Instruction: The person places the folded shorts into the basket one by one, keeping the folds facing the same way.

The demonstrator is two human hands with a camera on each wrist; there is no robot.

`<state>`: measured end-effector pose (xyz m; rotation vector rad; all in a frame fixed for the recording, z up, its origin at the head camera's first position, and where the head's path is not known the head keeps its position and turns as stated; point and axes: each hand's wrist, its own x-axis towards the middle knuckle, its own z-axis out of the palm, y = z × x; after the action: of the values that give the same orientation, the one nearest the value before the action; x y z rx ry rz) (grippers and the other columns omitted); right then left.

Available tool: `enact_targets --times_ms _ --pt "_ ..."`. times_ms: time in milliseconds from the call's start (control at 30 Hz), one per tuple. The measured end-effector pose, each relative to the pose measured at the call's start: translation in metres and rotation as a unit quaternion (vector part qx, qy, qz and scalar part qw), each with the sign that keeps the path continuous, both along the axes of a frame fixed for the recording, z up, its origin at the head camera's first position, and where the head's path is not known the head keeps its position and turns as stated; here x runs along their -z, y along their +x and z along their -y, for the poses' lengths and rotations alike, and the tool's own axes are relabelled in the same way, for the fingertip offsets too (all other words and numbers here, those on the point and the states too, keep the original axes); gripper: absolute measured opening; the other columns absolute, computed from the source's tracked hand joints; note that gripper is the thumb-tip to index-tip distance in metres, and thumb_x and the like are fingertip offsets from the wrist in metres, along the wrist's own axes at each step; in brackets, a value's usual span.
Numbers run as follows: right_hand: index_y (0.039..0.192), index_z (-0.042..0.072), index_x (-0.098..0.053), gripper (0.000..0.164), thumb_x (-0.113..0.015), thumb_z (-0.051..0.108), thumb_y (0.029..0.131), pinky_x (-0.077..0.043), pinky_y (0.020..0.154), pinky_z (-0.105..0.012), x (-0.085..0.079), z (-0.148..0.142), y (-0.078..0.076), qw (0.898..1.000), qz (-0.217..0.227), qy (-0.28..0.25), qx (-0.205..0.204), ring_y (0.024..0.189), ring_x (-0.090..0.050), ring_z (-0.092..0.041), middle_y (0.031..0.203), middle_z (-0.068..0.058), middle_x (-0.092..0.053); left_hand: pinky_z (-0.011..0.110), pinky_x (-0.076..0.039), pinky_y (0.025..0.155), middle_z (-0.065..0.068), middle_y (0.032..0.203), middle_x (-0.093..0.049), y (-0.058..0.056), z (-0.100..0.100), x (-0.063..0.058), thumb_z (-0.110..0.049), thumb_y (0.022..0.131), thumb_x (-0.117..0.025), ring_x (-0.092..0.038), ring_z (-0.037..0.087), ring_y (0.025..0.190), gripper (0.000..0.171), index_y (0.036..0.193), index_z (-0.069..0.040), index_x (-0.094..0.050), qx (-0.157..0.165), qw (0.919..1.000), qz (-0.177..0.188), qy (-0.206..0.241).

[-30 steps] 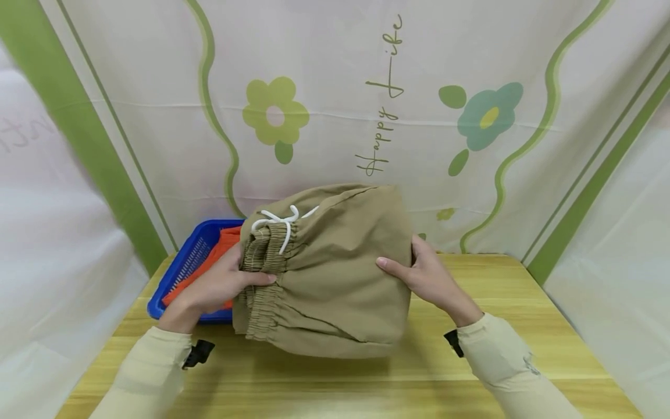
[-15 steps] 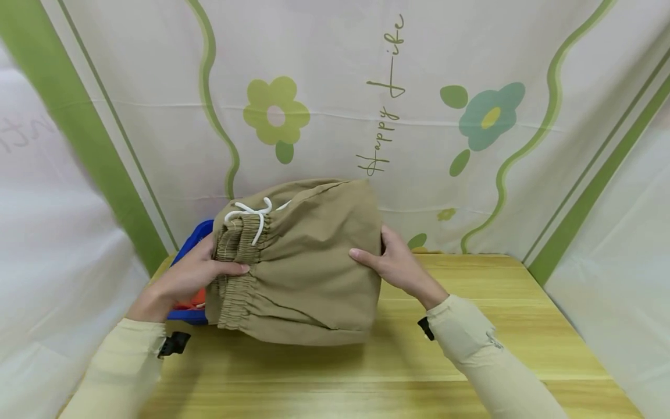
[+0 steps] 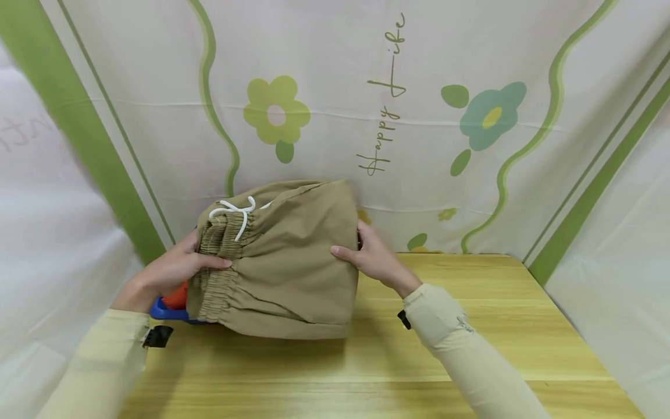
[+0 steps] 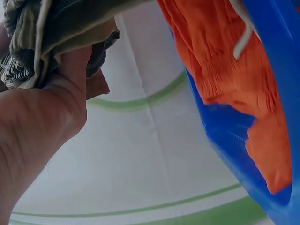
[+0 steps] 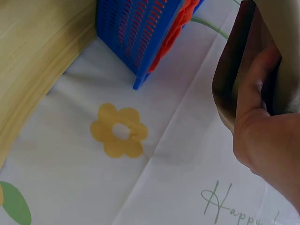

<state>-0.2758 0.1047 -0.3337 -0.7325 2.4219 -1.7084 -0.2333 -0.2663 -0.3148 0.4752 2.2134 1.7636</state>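
Folded khaki shorts (image 3: 293, 262) with an elastic waistband and a white drawstring bow hang above the table between both hands. At the waistband end, my left hand (image 3: 175, 267) grips them, thumb on the front and fingers behind. My right hand (image 3: 379, 259) pinches the opposite folded edge the same way; in the right wrist view its fingers reach in among the fabric layers. Behind the shorts stands a blue basket (image 4: 220, 133), mostly hidden in the head view. An orange garment (image 4: 225, 56) with a pale drawstring lies inside it.
A wooden table (image 3: 471, 349) lies beneath the hands. White fabric (image 3: 335, 70) printed with flowers, green bands and lettering hangs behind it and along both sides. The basket's slotted wall (image 5: 136, 37) stands near the table's back edge in the right wrist view.
Both hands have carried the khaki shorts leftward, with the grip kept. The shorts now cover most of the blue basket and orange garment in the head view.
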Motion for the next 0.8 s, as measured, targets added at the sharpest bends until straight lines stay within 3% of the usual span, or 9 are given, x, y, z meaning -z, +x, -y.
enact_targets --times_ms 233,433,800 --pt "0.143 0.007 -0.045 0.055 -0.072 0.011 0.096 -0.056 0.089 -0.043 0.004 0.014 -0.006 1.0 0.02 -0.008 -0.007 0.109 -0.065 -0.029 0.127 -0.015 -0.062 0.04 -0.056 0.089 0.03 0.151 -0.037 -0.006 0.013 0.002 -0.003 0.095 -0.066 -0.06 0.021 0.117 0.081 0.158 0.0 -0.016 -0.001 0.9996 -0.007 -0.028" --pt "0.141 0.007 -0.047 0.05 -0.071 0.009 0.096 -0.056 0.088 -0.041 0.01 0.029 -0.011 0.999 0.038 -0.007 -0.016 0.109 -0.065 -0.027 0.127 -0.014 -0.062 0.042 -0.058 0.085 0.031 0.144 -0.043 -0.011 0.024 0.004 -0.004 0.096 -0.065 -0.065 0.022 0.109 0.074 0.156 0.003 -0.021 -0.003 0.9993 0.004 -0.037" --pt "0.142 0.006 -0.046 0.052 -0.071 0.012 0.097 -0.053 0.095 -0.043 0.022 0.052 -0.023 0.998 0.045 0.04 0.019 0.116 -0.061 -0.028 0.132 -0.013 -0.059 0.035 -0.055 0.089 0.027 0.149 -0.042 -0.02 0.038 0.012 -0.006 0.096 -0.065 -0.06 0.02 0.116 0.072 0.156 0.001 -0.025 -0.012 0.9954 -0.001 -0.095"
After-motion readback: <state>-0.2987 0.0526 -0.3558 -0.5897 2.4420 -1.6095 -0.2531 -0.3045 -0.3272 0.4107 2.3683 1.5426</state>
